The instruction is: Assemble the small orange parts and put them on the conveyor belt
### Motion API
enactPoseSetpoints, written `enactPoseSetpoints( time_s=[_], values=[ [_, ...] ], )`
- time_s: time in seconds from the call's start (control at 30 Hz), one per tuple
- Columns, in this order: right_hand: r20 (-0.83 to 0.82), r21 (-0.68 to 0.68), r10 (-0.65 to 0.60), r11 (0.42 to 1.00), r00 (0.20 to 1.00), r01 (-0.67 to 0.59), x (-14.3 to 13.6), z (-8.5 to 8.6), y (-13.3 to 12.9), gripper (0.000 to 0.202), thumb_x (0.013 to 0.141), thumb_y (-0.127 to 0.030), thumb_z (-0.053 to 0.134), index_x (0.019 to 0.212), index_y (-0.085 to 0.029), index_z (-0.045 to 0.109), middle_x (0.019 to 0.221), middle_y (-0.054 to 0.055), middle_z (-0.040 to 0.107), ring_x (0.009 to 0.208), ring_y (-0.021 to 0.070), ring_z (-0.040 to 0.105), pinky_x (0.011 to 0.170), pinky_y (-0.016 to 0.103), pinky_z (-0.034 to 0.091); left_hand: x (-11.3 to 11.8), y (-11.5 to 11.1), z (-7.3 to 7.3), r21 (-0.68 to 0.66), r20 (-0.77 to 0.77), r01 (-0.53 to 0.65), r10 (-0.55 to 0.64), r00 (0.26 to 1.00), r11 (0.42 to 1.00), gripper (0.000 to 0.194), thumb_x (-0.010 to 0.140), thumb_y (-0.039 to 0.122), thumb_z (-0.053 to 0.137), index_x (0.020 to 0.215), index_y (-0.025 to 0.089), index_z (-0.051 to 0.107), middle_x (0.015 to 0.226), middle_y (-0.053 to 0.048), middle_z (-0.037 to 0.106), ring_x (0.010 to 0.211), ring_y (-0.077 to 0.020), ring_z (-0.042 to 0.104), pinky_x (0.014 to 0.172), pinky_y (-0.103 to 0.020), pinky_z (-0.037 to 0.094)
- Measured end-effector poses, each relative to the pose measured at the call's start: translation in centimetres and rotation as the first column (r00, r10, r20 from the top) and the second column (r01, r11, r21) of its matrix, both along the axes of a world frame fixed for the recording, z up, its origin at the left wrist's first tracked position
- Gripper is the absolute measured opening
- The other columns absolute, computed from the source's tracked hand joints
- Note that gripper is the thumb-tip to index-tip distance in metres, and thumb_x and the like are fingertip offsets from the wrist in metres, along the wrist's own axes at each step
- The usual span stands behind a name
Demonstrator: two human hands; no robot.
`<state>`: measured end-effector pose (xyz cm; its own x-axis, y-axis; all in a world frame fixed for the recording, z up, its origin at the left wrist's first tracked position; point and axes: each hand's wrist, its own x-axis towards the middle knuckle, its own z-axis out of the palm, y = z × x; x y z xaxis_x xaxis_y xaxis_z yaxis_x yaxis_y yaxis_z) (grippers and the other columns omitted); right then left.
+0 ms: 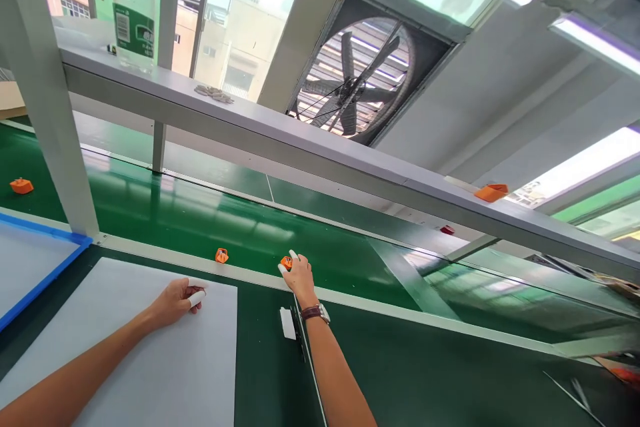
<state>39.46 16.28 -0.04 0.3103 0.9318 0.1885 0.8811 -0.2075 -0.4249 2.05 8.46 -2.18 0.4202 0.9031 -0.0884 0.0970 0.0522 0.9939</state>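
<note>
My right hand, wearing a wristwatch and white finger covers, reaches over the green conveyor belt. Its thumb and finger close around a small orange plastic part. Farther left on the belt, near its front rail, sits a similar orange part. My left hand hovers over or rests on a white sheet on the dark green table. Its fingers are curled together, with a white cover on the thumb; whatever they may hold is too small to make out.
A blue-edged tray lies at left, beside a grey post. Another orange part sits on the belt behind it. Overhead, a shelf carries a plastic bottle and an orange piece. Tweezers lie at lower right.
</note>
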Motion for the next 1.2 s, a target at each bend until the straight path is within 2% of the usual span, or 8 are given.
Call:
enactPoseSetpoints(
  time_s=[0.1,0.27,0.53,0.67,0.77,0.9,1.03,1.2],
  values=[
    [-0.004,-0.054,0.023,0.998,1.000,-0.023,0.3,-0.6,1.4,0.057,0.083,-0.033,0.058,0.133,-0.008,0.058,0.130,0.020,0.060,0.121,0.0330,0.058,0.102,0.039,0.043,0.1,0.1,-0.3,-0.008,0.023,-0.009,0.009,1.000,1.000,0.033,0.086,0.043,0.061,0.104,0.016,0.069,0.073,-0.002,0.067,0.066,-0.0173,0.061,0.068,-0.031,0.053],
    [-0.026,-0.072,0.166,0.983,0.986,-0.168,-1.9,-0.4,1.2,0.046,0.085,-0.026,0.047,0.123,-0.007,0.066,0.119,0.019,0.068,0.114,0.0293,0.064,0.101,0.038,0.046,0.1,0.2,-0.6,-0.013,0.029,-0.025,0.026,0.999,1.000,0.033,0.085,0.043,0.061,0.101,0.016,0.069,0.075,-0.003,0.068,0.068,-0.0180,0.063,0.070,-0.032,0.054],
    [-0.110,-0.067,0.458,0.882,0.882,-0.466,-6.8,-0.3,-7.3,0.048,0.086,-0.023,0.053,0.133,-0.019,0.060,0.116,0.010,0.070,0.107,0.0242,0.067,0.100,0.036,0.051,0.1,0.2,-0.3,-0.008,-0.018,-0.026,0.026,1.000,1.000,0.032,0.083,0.043,0.061,0.097,0.015,0.069,0.075,-0.004,0.070,0.069,-0.0193,0.067,0.070,-0.033,0.055],
    [-0.096,0.002,0.520,0.853,0.849,-0.522,-7.5,0.4,-10.8,0.053,0.084,-0.024,0.061,0.137,-0.020,0.057,0.136,0.012,0.060,0.128,0.0287,0.056,0.111,0.044,0.043,0.0,0.3,-0.1,0.040,-0.094,-0.061,0.064,0.993,0.997,0.031,0.084,0.039,0.059,0.101,0.015,0.070,0.075,-0.005,0.071,0.067,-0.0199,0.068,0.069,-0.033,0.056],
    [-0.071,0.095,0.556,0.830,0.828,-0.549,-7.6,1.8,-13.5,0.049,0.091,-0.030,0.058,0.140,-0.024,0.053,0.146,0.012,0.052,0.137,0.0282,0.048,0.115,0.047,0.040,-0.4,1.8,-0.2,0.145,-0.161,-0.207,0.229,0.960,0.968,0.039,0.082,0.032,0.057,0.116,0.016,0.066,0.098,-0.010,0.072,0.080,-0.0229,0.068,0.074,-0.036,0.055],
    [-0.112,0.082,0.639,0.769,0.761,-0.634,-8.0,3.8,-17.0,0.042,0.097,-0.035,0.054,0.139,-0.028,0.053,0.144,0.009,0.054,0.135,0.0252,0.050,0.114,0.045,0.043,-1.4,5.6,-0.3,0.310,-0.209,-0.358,0.430,0.878,0.881,0.070,0.070,0.020,0.064,0.139,0.016,0.051,0.143,-0.016,0.052,0.124,-0.0317,0.052,0.099,-0.042,0.045],
    [-0.165,0.092,0.690,0.723,0.705,-0.685,-9.3,4.6,-18.5,0.041,0.095,-0.029,0.057,0.136,-0.028,0.055,0.140,0.009,0.058,0.129,0.0254,0.057,0.109,0.045,0.048,-1.6,9.0,-0.3,0.357,-0.238,-0.341,0.438,0.867,0.870,0.076,0.065,0.017,0.067,0.139,0.015,0.051,0.133,-0.015,0.062,0.126,-0.0321,0.050,0.104,-0.041,0.041],
    [-0.185,0.121,0.748,0.661,0.637,-0.741,-12.9,2.9,-17.6,0.050,0.091,-0.017,0.061,0.139,-0.028,0.054,0.142,0.009,0.057,0.131,0.0254,0.055,0.110,0.046,0.047,-0.9,9.8,-0.3,0.388,-0.236,-0.306,0.415,0.879,0.869,0.063,0.070,0.018,0.065,0.132,0.015,0.058,0.115,-0.011,0.069,0.107,-0.0260,0.061,0.099,-0.038,0.046]
  ],
)
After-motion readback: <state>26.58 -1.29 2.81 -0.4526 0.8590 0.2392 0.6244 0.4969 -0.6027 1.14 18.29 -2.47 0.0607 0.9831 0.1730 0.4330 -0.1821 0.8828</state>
